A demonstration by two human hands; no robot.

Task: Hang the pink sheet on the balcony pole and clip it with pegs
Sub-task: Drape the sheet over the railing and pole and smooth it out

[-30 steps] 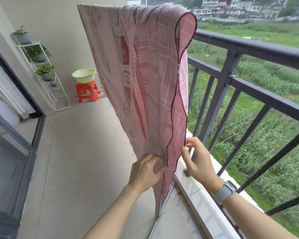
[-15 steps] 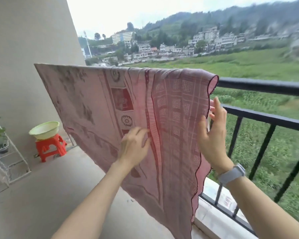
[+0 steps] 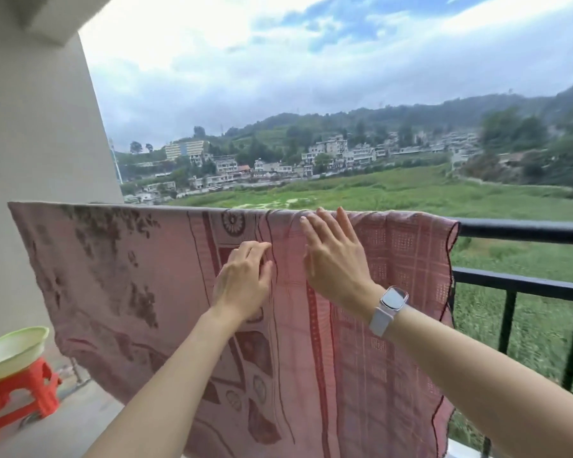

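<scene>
The pink patterned sheet (image 3: pixel 119 276) hangs draped over a horizontal pole, which it hides along its top edge. My left hand (image 3: pixel 244 279) rests on the cloth's front face, fingers curled and pinching a vertical fold. My right hand (image 3: pixel 334 256), with a watch on the wrist, lies flat on the sheet just below the top edge, fingers spread and pointing up. No pegs are in view.
The black balcony railing (image 3: pixel 523 231) runs right of the sheet, with fields and houses beyond. A green basin (image 3: pixel 12 347) sits on an orange stool (image 3: pixel 17 395) at the lower left by the beige wall (image 3: pixel 37 133).
My view has tilted up from the sheet's bottom edge to its top. Both hands have risen along the cloth; the right hand has come from the sheet's right edge onto its front face.
</scene>
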